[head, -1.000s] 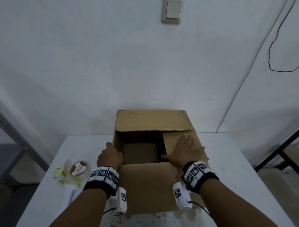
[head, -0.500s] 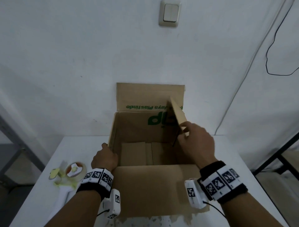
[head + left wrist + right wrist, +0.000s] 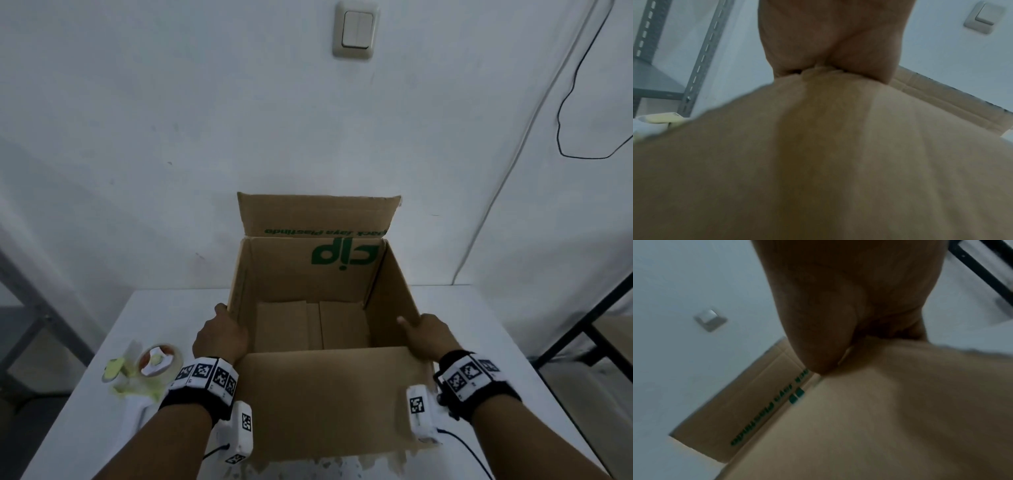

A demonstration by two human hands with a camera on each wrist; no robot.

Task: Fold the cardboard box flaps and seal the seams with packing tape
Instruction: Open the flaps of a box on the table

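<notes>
1. The cardboard box (image 3: 318, 308) stands open near the middle of the white table (image 3: 164, 308), towards the far edge by the wall.
2. Its far flap (image 3: 318, 214) stands upright with green lettering; the near flap (image 3: 329, 401) hangs out over the near edge.
3. The left hand (image 3: 221, 337) grips the box's left rim, fingers curled over the wall; the left wrist view shows the hand closed on cardboard.
4. The right hand (image 3: 430, 337) holds the right rim, thumb on the inside; its fingers are hidden outside the wall.
5. A tape dispenser (image 3: 150, 368) with its roll lies at the table's left edge, near the left wrist.
6. A light switch (image 3: 356, 31) sits on the wall above.
</notes>
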